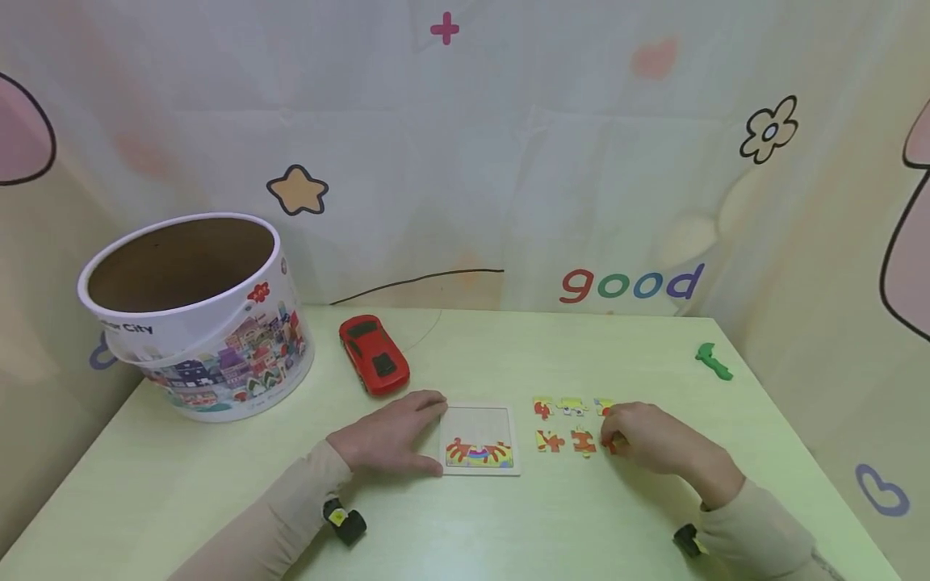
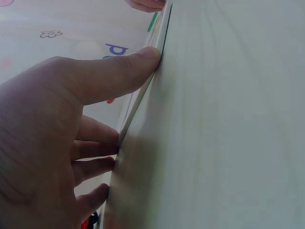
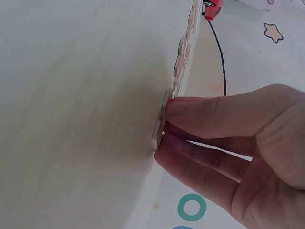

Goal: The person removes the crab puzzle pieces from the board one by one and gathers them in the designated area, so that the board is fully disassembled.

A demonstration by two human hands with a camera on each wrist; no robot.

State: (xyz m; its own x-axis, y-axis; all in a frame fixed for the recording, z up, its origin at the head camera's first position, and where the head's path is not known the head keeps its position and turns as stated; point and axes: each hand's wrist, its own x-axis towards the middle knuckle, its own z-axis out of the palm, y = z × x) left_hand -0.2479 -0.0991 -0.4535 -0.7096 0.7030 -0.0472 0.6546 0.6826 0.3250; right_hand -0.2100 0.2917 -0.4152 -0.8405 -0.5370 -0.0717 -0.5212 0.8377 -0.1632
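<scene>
Pale square puzzle tray (image 1: 475,428), orange-yellow strip (image 1: 479,457) along bottom, flat against wide-spread left hand (image 1: 388,433); right hand (image 1: 645,436) pinching puzzle piece (image 3: 158,132) beside loose pieces (image 1: 584,441); pale green table (image 1: 472,532), cartoon-printed cloth (image 1: 407,121) behind

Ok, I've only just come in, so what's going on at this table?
A person is working on a small jigsaw. Their left hand touches the left edge of the puzzle tray, while the right hand pinches a puzzle piece at the right end of the nearer row. Five other loose pieces lie in two rows beside the tray. Only the near part of the tray shows a picture; the rest is bare.
</scene>
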